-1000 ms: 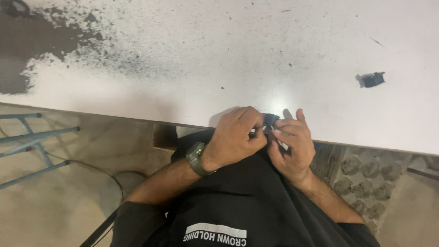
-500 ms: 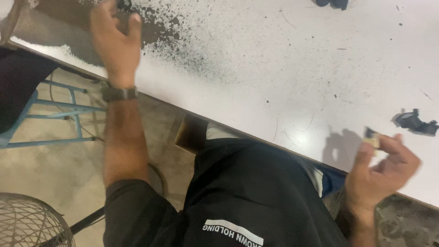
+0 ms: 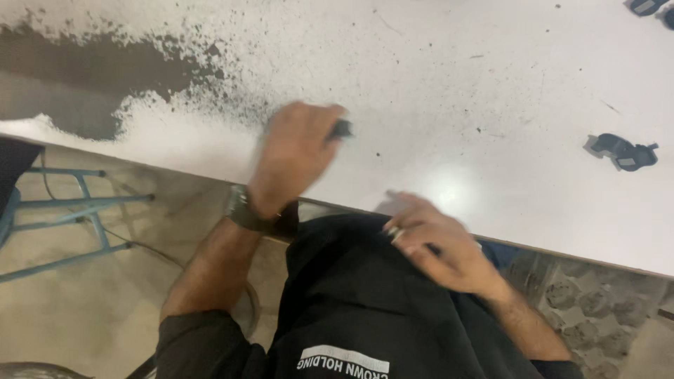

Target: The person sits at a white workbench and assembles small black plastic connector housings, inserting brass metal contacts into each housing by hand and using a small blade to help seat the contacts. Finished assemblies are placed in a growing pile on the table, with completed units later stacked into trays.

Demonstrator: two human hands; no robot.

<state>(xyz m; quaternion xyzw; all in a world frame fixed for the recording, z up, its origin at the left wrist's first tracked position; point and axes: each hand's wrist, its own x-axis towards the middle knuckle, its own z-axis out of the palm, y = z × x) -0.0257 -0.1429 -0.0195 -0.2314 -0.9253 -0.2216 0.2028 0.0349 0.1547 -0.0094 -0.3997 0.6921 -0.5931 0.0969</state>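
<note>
Overhead, head view, strong motion blur. Left hand point(image 3: 295, 158) curled over the white table point(image 3: 449, 84), fingers closed on a small dark part point(image 3: 342, 129) that sticks out at the hand's 2 o'clock side. Only the tip shows; its long axis seems to run roughly 8-to-2 o'clock, free end toward 2. Grip looks like a fingertip pinch, probably so the piece can be carried low over the tabletop. Dark wristwatch point(image 3: 242, 208) at the wrist, 7 o'clock of the hand.

Right hand point(image 3: 439, 242) at the table's near edge, above the black shirt point(image 3: 365, 309), fingers bent; something small and pale glints between them near the knuckles, but too smeared to tell what, or whether it is truly gripped.

Second dark part point(image 3: 621, 151) lies alone on the table, well apart, at 3 o'clock. Worn dark patch point(image 3: 84, 70) at 10 o'clock. Blue metal frame point(image 3: 77, 203) below the table edge, on the floor side.
</note>
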